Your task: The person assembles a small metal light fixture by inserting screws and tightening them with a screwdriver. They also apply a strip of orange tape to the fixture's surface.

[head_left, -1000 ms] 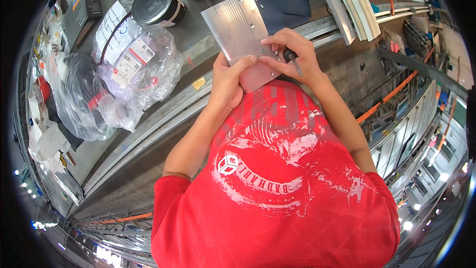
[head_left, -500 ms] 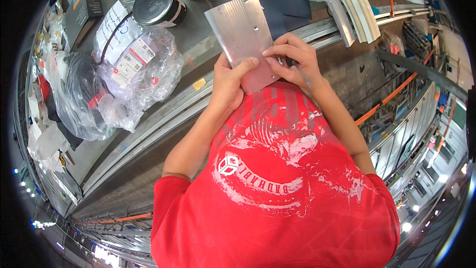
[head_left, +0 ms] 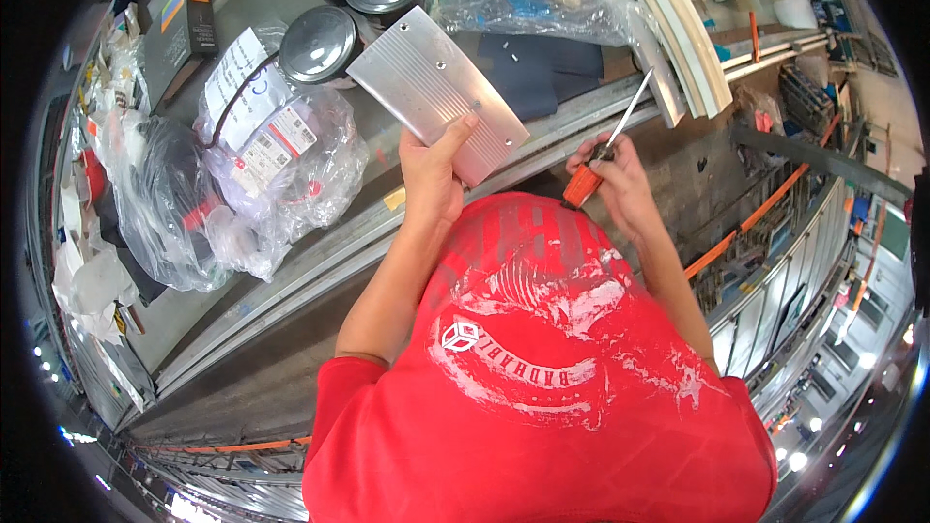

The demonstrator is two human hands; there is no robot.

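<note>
Above the near edge of a long grey bench (head_left: 254,5), the left hand (head_left: 433,174) clamps its fingers on a rectangular, ribbed, silver metal plate (head_left: 433,87), probably to steady it. The right hand's (head_left: 623,186) fingers wrap an orange-handled screwdriver (head_left: 582,185), shaft angled away, apparently for clearance. The plate's underside is hidden; its 4 small round marks (head_left: 441,65) could be holes or screws.

The location is a workshop — evidenced by a metal-edged workbench (head_left: 254,2), lidded black tubs (head_left: 320,44), long profile strips (head_left: 683,24) and a screwdriver (head_left: 582,185).
</note>
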